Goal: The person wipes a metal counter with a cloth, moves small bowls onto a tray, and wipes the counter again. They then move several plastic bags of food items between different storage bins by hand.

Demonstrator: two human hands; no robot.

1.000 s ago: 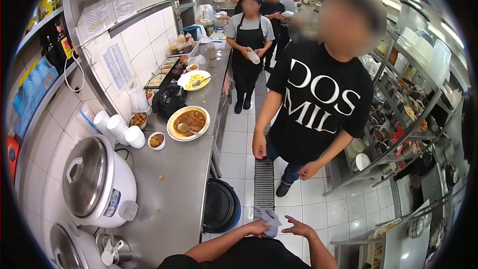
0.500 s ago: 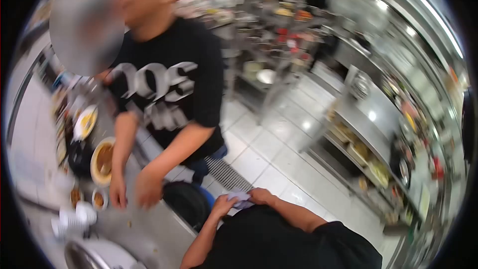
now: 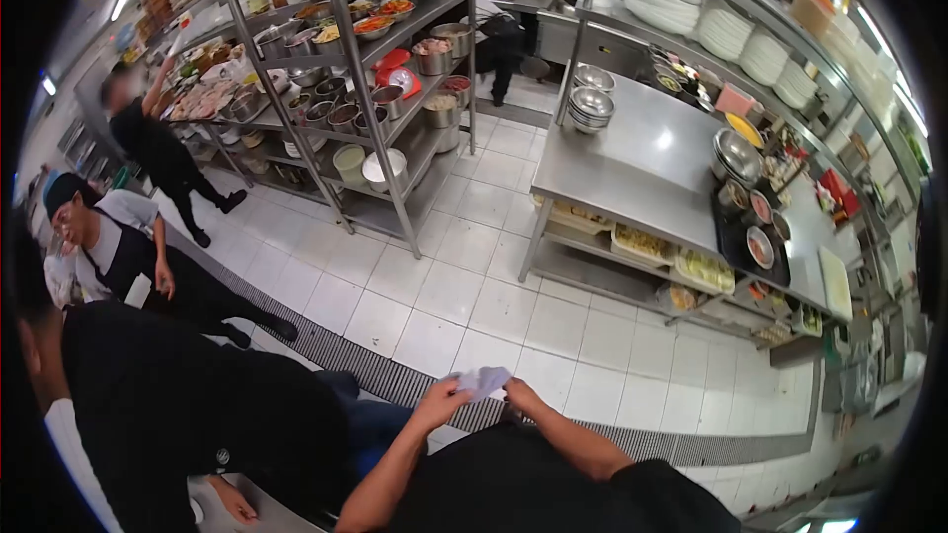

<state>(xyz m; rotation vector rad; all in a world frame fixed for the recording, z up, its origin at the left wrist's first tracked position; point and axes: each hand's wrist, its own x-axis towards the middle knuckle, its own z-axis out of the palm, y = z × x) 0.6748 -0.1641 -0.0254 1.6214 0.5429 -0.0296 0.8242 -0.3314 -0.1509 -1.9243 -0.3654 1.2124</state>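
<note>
Plainly, the pale cloth (image 3: 484, 382) lies between the left fingers (image 3: 453, 392) and the right fingers (image 3: 513, 392), each set pinching one end.

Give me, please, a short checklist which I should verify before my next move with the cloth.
1. Left hand grips the cloth: ok, thumb and fingers pinch one side.
2. Right hand is on the cloth: ok, its fingertips hold the opposite side.
3. Free room on your left: not ok, a co-worker in black stands close there.
4. Steel table within arm's reach: not ok, it seems too far, with floor between it and your hands.
5. Floor grating dry enough to step on: cannot tell from this view.
6. Cloth clean: cannot tell, it is bunched and small in the picture.
</note>
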